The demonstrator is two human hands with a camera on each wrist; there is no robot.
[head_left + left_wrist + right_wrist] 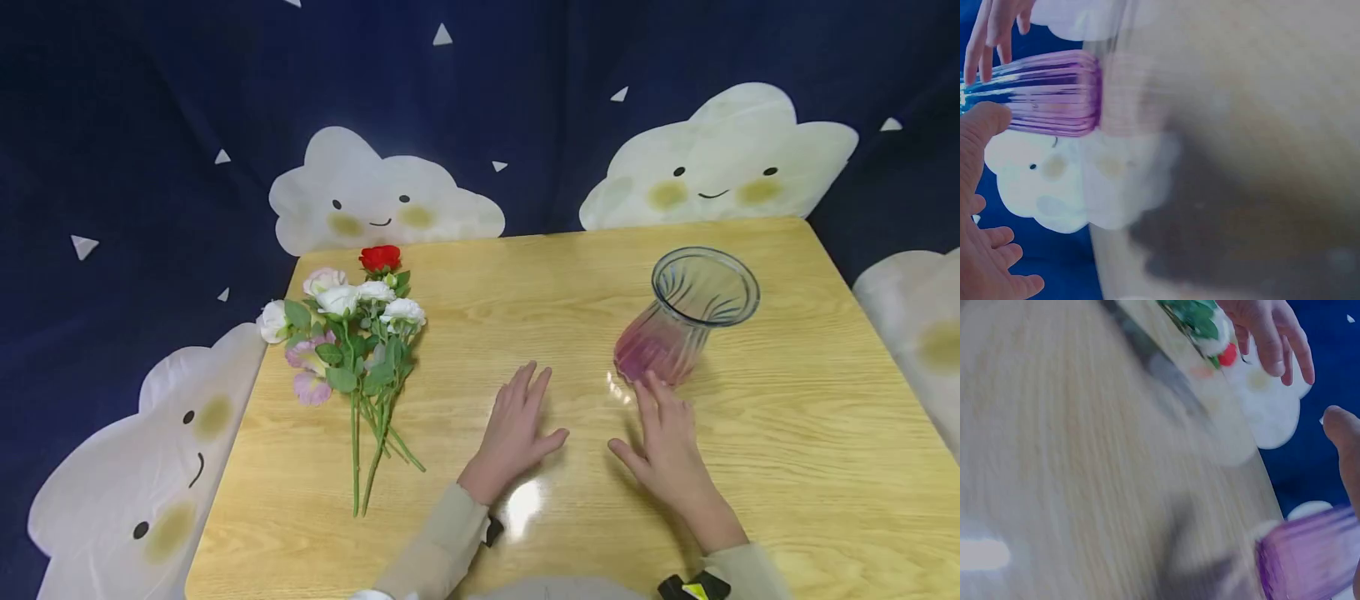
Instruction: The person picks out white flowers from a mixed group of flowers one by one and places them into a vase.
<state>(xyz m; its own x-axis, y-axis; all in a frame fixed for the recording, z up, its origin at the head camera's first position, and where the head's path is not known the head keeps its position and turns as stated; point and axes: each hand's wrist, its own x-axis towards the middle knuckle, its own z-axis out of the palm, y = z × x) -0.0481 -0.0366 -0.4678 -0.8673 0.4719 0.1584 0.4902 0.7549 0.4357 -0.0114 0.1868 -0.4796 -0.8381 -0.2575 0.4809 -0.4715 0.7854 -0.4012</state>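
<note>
A ribbed glass vase (656, 346), pink at its base and clear bluish toward the flared rim, stands on the right half of the table. My right hand (666, 442) is just in front of it, fingers spread and fingertips right at the base in the head view. Out over the middle of the table is my left hand (513, 425), its fingers extended and thumb apart, with nothing held. To its left lies a bunch of artificial flowers (352, 333): white, pale pink and lilac blooms, one red rose (380, 257), and green stems pointing toward me.
The light wooden table (517, 283) has its far edge against a dark blue cloth (525, 100) printed with smiling clouds and small white triangles. Black straps with wrist cameras (693, 586) sit over my pale sleeves. Light glares off the tabletop between my forearms.
</note>
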